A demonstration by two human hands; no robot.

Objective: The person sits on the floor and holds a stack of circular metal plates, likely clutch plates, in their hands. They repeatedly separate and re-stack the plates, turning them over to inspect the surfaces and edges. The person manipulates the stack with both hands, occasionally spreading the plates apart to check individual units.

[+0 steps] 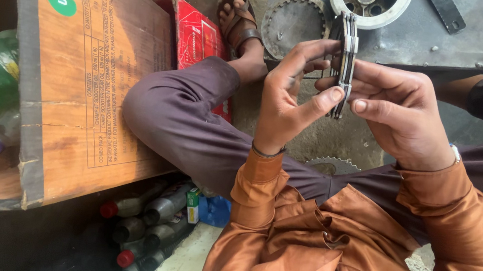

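While both hands meet in front of the chest, the stack of clutch plates point(344, 62) stands on edge between them, its flat faces turned left and right and its long axis running straight away from the person, toward the grey metal block point(453, 39) beyond it. The left hand point(286, 101) presses on the stack from its near side, thumb and forefinger pinching the lower rim; the right hand point(397, 112) closes on the opposite face, fingers laid flat along the discs and thumb tip at the same lower edge. Neither hand sits nearer; the stack is held evenly between them. Just past the stack, a toothed ring point(294, 21) and a white hub point(368, 2) lie on that block.
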